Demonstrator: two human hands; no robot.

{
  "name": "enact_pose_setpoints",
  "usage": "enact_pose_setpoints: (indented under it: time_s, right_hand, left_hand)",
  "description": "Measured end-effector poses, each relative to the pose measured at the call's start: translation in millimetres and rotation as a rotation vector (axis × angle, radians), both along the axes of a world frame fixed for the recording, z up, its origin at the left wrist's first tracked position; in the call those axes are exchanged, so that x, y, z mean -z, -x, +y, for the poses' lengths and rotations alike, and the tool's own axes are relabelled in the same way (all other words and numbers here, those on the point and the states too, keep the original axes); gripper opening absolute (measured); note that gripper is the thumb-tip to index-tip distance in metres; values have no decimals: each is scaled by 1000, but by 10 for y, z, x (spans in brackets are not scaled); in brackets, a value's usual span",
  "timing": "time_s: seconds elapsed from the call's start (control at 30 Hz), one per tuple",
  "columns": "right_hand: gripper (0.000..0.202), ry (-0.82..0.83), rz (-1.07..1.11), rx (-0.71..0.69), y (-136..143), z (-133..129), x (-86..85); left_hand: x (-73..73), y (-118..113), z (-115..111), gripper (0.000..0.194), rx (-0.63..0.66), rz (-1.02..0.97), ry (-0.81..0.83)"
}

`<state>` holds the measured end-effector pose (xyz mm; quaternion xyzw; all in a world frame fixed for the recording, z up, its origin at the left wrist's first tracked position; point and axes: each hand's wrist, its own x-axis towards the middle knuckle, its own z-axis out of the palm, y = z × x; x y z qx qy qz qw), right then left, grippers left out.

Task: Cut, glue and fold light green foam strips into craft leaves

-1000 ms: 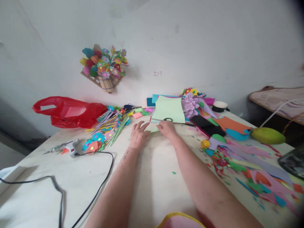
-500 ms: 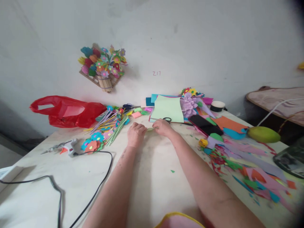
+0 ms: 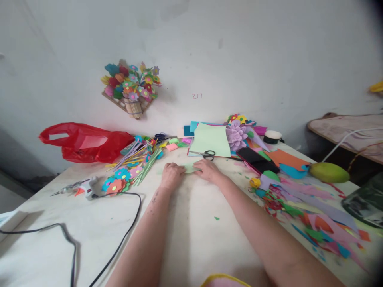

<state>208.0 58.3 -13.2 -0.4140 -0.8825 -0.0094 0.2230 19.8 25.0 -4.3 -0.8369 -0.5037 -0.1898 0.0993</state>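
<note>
A small piece of light green paper lies low over the table between my two hands. At its left end my left hand is closed, fingers bent down over the paper. My right hand holds the opposite end, thumb and fingers together at its edge. Both hands partly cover the piece. Just beyond the right hand, black-handled scissors rest at the lower edge of a larger light green sheet.
Left are a glue gun with a black cord, paper flowers, green sticks and a red plastic bag. Right are a phone, colourful scraps, a green-yellow fruit and a purple flower.
Both hands have lowered and flattened toward the table, and more of the light green piece shows between them. The scissors are now less covered by the right hand. The view has tilted slightly.
</note>
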Motion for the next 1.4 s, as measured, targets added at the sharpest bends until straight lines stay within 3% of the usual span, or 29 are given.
enact_pose_setpoints:
  time_s: [0.2,0.33,0.43,0.73,1.1,1.4]
  right_hand:
    - [18,-18,130,4,39,-19,87]
    - [12,2,144,40,86,-36,105]
    - [8,12,156,48,83,-37,111]
    - [9,-9,153,-4,134,-4,140]
    - [3,55,178,54,220,-14,91]
    - [9,60,164,87,242,-5,98]
  left_hand:
    - [-1,23,-30,24,-42,-83,91]
    - [3,27,-53,34,-168,-161,136]
    - [20,26,-52,31,-212,-241,157]
    - [28,47,-16,8,-135,-423,222]
    - [136,98,102,10,-82,-484,224]
    - [116,72,102,8,-89,-429,191]
